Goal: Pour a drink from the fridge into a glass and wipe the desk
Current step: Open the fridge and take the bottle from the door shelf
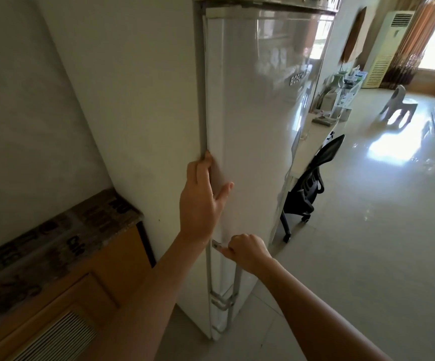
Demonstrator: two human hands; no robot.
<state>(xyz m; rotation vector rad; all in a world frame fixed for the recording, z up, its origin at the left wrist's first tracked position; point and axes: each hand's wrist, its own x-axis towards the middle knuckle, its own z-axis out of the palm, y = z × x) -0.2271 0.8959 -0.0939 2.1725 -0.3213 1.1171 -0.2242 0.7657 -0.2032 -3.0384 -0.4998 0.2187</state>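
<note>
**Fridge door: a seal to break before any drink comes out**

The fridge [250,126] stands tall and white just ahead, its door [258,157] shut or all but shut; the drink itself is hidden inside. The door is rigid and glossy, likely slick on its flat face, and probably held by a seal that resists at first. The sure hold is the metal handle [220,250] on the door's near edge. The right hand [247,252] is curled round that handle's top. The left hand [203,194] hooks its fingers over the door's edge higher up, thumb spread on the face. To the left is a stone-topped wooden cabinet [55,243]; beyond the fridge are a black chair [307,188] and a pale tabletop [315,136].
</note>
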